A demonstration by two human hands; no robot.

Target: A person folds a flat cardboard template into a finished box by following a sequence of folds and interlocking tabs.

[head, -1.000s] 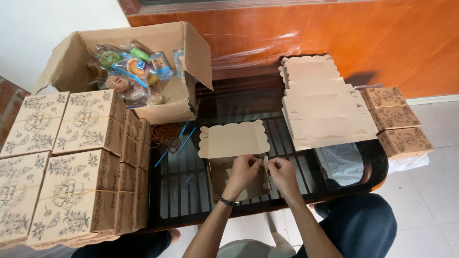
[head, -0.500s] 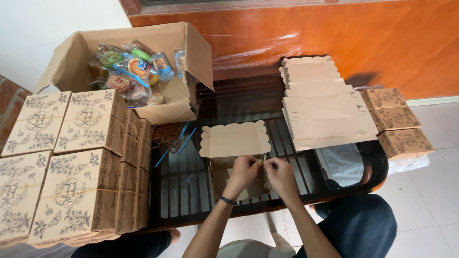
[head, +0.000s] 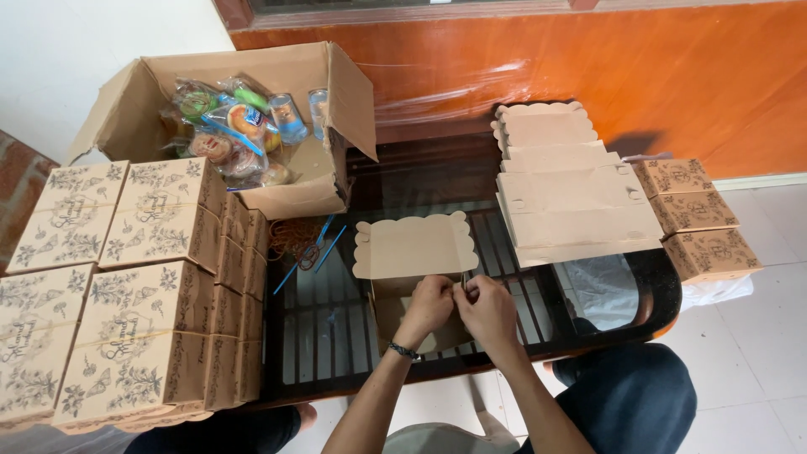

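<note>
A small brown cardboard box (head: pixel 412 252) with a scalloped lid flap standing open sits on the glass table (head: pixel 647 294) in front of me. My left hand (head: pixel 427 307) and my right hand (head: pixel 486 309) meet over the box's near edge, fingers pinched together on its cardboard wall. A dark band circles my left wrist. The lower part of the box is hidden under my hands.
Stacked printed gift boxes (head: pixel 126 286) fill the left. An open carton (head: pixel 252 134) of wrapped snacks stands behind them. Flat folded box blanks (head: pixel 563 193) are piled at right, with three printed boxes (head: pixel 693 219) beside them. Blue scissors and string (head: pixel 307 248) lie on the glass.
Both hands stay pinched at the box's near edge, with only small finger shifts. Nothing else has moved.
</note>
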